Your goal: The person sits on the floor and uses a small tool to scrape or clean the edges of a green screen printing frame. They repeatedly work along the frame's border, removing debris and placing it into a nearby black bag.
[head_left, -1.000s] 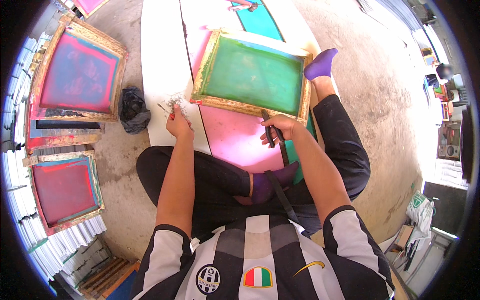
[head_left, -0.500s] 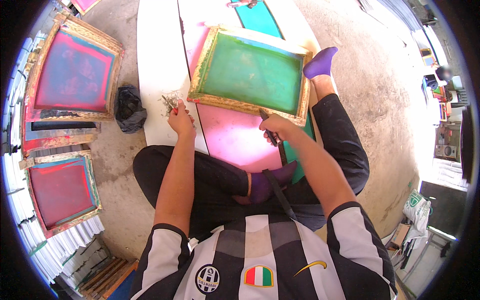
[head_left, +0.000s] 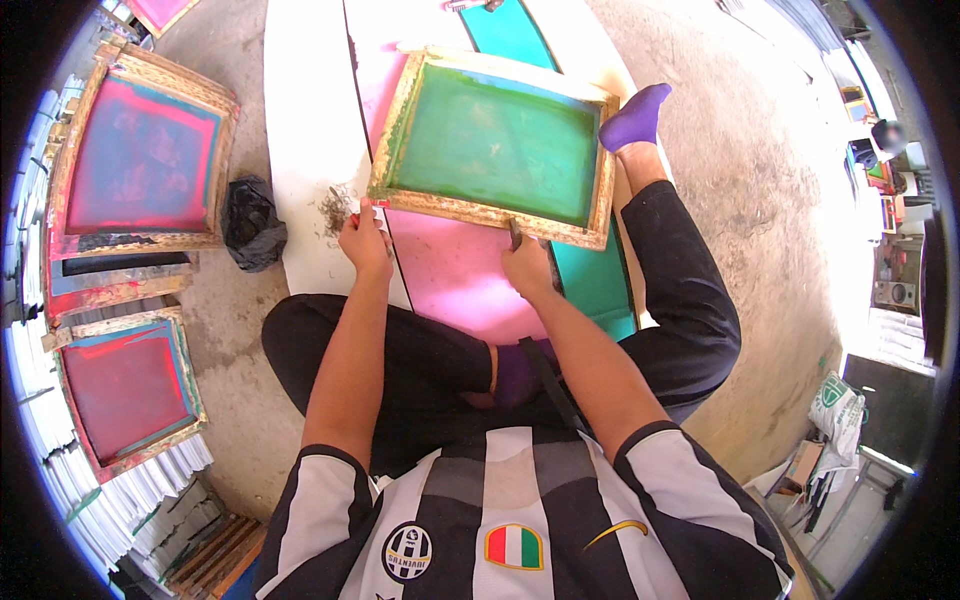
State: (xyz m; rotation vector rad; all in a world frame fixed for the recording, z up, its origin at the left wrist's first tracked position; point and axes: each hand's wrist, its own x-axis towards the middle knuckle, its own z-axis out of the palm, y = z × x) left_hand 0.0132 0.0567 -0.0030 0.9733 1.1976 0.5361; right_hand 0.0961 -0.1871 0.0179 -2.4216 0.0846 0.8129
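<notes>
A wooden screen-printing frame (head_left: 500, 225) with green-stained mesh lies in front of me on a white, pink and teal board (head_left: 460, 265). At the frame's near left corner my left hand (head_left: 366, 245) is closed around a small red tool (head_left: 380, 204), mostly hidden by the fingers. My right hand (head_left: 527, 268) grips a dark slender tool (head_left: 515, 232), its end at the frame's near edge; its kind is not clear. Dark shavings (head_left: 338, 208) lie in a small heap on the board beside my left hand.
A crumpled black plastic bag (head_left: 251, 222) sits on the concrete floor at the board's left edge. Further left are a large red-and-blue printing screen (head_left: 148, 160) and a smaller one (head_left: 128, 385), beside stacked white sheets (head_left: 140, 497). My purple-socked foot (head_left: 632, 120) rests by the frame's right side.
My right hand has moved left with its tool, and the tool's end now points up at the frame's near edge. The red tool in my left hand has turned toward the frame's corner.
</notes>
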